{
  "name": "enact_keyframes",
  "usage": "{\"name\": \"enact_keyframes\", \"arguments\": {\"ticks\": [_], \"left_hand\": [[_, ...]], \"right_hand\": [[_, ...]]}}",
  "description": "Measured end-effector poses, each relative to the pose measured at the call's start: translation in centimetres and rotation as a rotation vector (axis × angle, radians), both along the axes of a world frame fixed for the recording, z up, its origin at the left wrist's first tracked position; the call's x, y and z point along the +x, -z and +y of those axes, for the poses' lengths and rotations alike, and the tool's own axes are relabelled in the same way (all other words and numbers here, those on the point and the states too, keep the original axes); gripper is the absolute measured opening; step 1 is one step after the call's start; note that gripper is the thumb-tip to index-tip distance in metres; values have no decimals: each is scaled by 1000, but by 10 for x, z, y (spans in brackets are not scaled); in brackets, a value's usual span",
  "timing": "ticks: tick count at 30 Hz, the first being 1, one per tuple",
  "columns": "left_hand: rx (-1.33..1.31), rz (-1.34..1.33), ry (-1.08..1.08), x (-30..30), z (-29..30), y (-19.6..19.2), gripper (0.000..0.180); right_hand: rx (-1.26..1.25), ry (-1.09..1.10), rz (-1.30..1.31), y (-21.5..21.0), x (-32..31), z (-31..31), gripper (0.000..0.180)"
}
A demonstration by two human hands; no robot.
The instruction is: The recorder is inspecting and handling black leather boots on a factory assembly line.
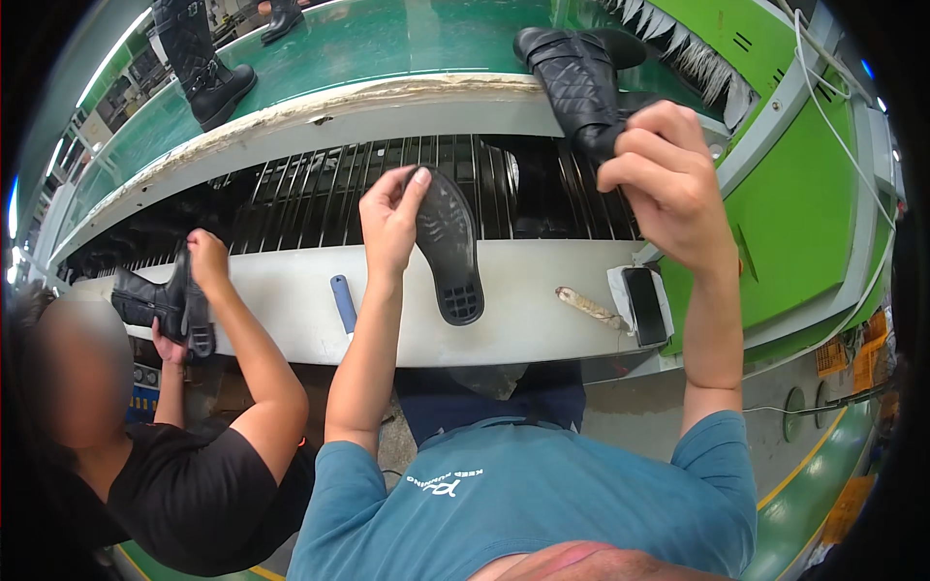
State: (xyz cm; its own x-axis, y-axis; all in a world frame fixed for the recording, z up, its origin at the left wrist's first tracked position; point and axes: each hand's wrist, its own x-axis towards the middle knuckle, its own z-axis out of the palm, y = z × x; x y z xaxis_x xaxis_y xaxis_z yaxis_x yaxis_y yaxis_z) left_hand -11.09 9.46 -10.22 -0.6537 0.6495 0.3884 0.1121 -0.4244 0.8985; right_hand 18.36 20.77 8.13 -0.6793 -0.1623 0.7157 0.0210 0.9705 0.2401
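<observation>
My left hand (pixel 389 221) pinches the edge of a black shoe sole (pixel 450 242) between thumb and fingers. The sole hangs over the white work ledge, its gridded end toward me. At the right, my right hand (pixel 675 184) is closed on the near end of a black quilted boot (pixel 579 85). That boot reaches across the wooden-edged rim of the green conveyor, its far part over the belt. My fingers partly cover the end they grip.
A blue-handled tool (pixel 344 302), a worn pale stick (pixel 588 307) and a dark phone (pixel 643 305) lie on the white ledge (pixel 523 334). Metal rollers (pixel 368 194) run behind it. Leftward, a co-worker's hand (pixel 207 261) holds a sole against another boot (pixel 145 298). Another boot (pixel 199 68) stands on the green belt (pixel 387 44).
</observation>
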Motion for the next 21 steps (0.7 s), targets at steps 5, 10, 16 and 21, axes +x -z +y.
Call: {"name": "enact_keyframes", "arguments": {"ticks": [5, 10, 16, 21], "left_hand": [[47, -25, 0, -1, -6, -25, 23], [103, -72, -7, 0, -7, -20, 23], [130, -98, -33, 5, 1, -5, 25], [2, 5, -92, 1, 3, 27, 31]], "right_hand": [[-315, 85, 296, 52, 35, 17, 26], [-705, -24, 760, 111, 39, 25, 30], [-1251, -165, 1073, 157, -16, -8, 65], [-1106, -82, 1296, 125, -62, 27, 53]]}}
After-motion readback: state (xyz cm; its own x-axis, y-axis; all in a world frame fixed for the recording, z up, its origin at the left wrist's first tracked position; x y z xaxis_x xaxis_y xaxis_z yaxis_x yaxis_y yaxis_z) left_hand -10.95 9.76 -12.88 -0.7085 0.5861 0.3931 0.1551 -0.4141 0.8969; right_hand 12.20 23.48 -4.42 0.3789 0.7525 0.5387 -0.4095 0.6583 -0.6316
